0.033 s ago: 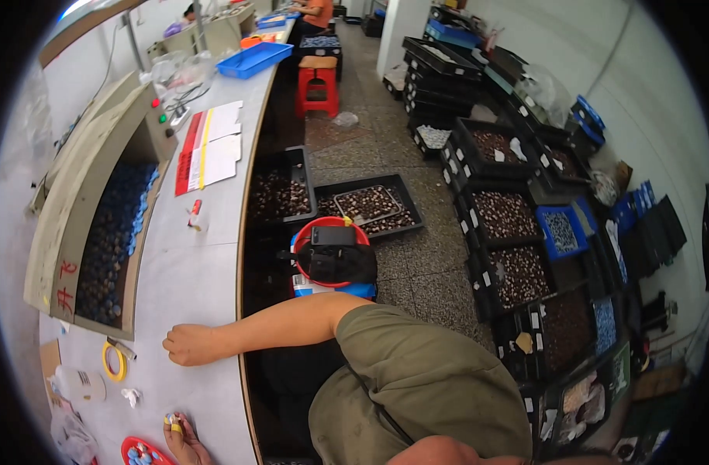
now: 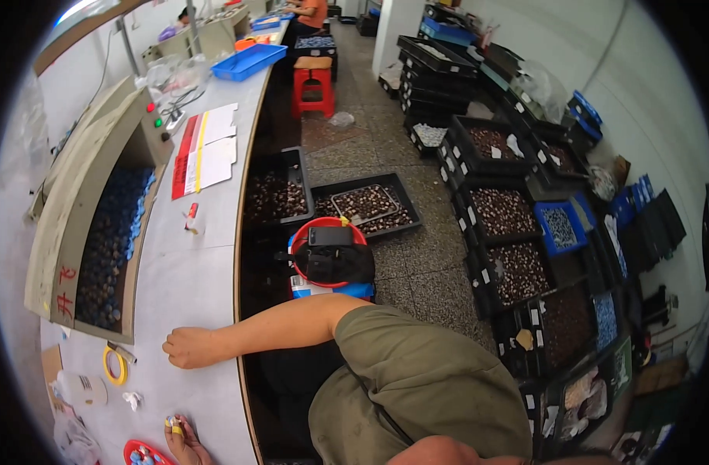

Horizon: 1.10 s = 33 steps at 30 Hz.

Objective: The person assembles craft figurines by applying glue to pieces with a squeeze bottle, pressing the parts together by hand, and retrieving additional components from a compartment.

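Note:
My right hand point(image 2: 190, 347) rests as a closed fist on the pale bench top point(image 2: 185, 279). Its fingers curl under, so I cannot see whether anything is inside. Lower in the picture, my left hand point(image 2: 187, 445) has its fingers bent together, with yellow wrapping on a fingertip. Something small and pale seems pinched there, too small to make out. Beside that hand a red bowl point(image 2: 159, 457) of small blue and white pieces is cut off by the lower edge. A crumpled white scrap point(image 2: 132, 400) and a yellow tape roll point(image 2: 107, 367) lie beyond the hands.
A beige box-like machine point(image 2: 60, 232) holding many blue pieces stands along the bench. Farther off lie a red-and-white sheet point(image 2: 215, 155) and a blue tray point(image 2: 250, 64). A red stool point(image 2: 313, 89) and crates of brown pieces point(image 2: 503, 213) stand on the floor. Another person point(image 2: 312, 14) sits far back.
The whole view has shifted very slightly. Both hands keep their places and their closed shape.

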Motion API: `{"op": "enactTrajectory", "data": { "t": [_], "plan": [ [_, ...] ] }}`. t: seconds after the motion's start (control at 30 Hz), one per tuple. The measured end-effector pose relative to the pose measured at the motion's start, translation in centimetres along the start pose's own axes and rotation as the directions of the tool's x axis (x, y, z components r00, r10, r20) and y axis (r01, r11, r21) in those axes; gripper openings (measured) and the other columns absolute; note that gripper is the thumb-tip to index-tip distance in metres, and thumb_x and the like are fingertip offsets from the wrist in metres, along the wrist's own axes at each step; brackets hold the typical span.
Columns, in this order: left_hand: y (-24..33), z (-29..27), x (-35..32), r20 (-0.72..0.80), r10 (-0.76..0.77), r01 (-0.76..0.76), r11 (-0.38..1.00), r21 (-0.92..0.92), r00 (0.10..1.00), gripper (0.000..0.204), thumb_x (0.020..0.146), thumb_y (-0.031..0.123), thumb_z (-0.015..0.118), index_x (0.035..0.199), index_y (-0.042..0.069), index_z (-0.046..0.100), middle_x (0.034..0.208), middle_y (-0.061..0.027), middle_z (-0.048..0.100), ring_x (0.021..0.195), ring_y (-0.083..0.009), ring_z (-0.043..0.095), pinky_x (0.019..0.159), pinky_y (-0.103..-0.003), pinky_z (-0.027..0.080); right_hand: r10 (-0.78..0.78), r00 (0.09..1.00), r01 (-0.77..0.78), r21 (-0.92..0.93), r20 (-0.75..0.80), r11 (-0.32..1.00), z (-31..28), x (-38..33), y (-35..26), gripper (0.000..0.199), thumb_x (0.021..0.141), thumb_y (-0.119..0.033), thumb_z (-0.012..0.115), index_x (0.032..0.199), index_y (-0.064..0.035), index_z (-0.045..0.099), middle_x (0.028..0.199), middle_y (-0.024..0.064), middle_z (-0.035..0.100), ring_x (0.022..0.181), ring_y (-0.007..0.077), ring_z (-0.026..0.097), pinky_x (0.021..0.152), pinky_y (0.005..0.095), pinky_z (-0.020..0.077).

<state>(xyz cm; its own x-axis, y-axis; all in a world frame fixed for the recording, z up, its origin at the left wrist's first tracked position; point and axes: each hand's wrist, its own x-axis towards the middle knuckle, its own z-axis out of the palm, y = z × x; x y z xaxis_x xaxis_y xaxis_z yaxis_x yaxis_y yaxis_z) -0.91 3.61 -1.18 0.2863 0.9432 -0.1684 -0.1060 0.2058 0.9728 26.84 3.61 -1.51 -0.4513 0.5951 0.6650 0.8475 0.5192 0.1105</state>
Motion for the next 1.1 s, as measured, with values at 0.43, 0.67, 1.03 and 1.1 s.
{"op": "enactTrajectory", "data": {
  "t": [0.43, 0.67, 1.03, 1.1],
  "plan": [
    [-5.2, -6.1, 2.2, 0.188, 0.574, -0.604, 0.766, 0.22, 0.797, 0.021, 0.087, 0.005, 0.062, 0.105, -0.007, 0.058, 0.094, -0.0184, 0.061, 0.081, -0.0294, 0.061, 0.071, -0.037, 0.054, -0.025, 0.997, 0.025, -0.003, -0.068, 1.0, -2.2, -1.8, -1.8, 0.014, 0.067, -0.013, 0.06, 0.058, -0.0053, 0.054, 0.07, 0.0079, 0.051, 0.06, 0.0211, 0.055, 0.053, 0.0326, 0.0464],
    [-7.5, -10.4, 3.2, 0.28, 0.712, -0.696, 0.393, 0.601, 0.644, 0.02, 0.091, 0.01, 0.059, 0.105, -0.004, 0.059, 0.092, -0.0176, 0.063, 0.08, -0.0277, 0.062, 0.07, -0.038, 0.053, 0.004, 1.0, -0.004, 0.0, 0.026, 1.0, -2.5, -1.4, -3.1, 0.013, 0.067, -0.014, 0.06, 0.061, -0.0041, 0.055, 0.07, 0.0094, 0.053, 0.062, 0.0227, 0.057, 0.055, 0.034, 0.0485],
    [0.8, 2.6, -0.6, 0.504, 0.698, -0.722, 0.028, 0.692, 0.51, 0.018, 0.086, 0.008, 0.066, 0.097, -0.005, 0.059, 0.086, -0.0171, 0.062, 0.075, -0.0262, 0.062, 0.068, -0.033, 0.053, 0.235, 0.937, -0.299, 0.246, 0.26, 0.922, -2.3, -1.3, -2.4, 0.006, 0.072, -0.011, 0.06, 0.073, -0.0054, 0.063, 0.081, 0.0138, 0.057, 0.081, 0.0297, 0.058, 0.065, 0.0392, 0.0476],
    [2.8, 4.7, -2.5, 0.537, 0.697, -0.722, -0.039, 0.691, 0.475, 0.018, 0.085, 0.007, 0.067, 0.096, -0.005, 0.058, 0.085, -0.017, 0.062, 0.074, -0.0259, 0.061, 0.067, -0.032, 0.053, 0.322, 0.918, -0.389, 0.373, 0.232, 0.842, -1.0, -1.9, -2.0, 0.008, 0.073, -0.01, 0.06, 0.078, -0.0056, 0.064, 0.086, 0.0149, 0.056, 0.085, 0.0307, 0.057, 0.068, 0.04, 0.0472]
  ]
}}
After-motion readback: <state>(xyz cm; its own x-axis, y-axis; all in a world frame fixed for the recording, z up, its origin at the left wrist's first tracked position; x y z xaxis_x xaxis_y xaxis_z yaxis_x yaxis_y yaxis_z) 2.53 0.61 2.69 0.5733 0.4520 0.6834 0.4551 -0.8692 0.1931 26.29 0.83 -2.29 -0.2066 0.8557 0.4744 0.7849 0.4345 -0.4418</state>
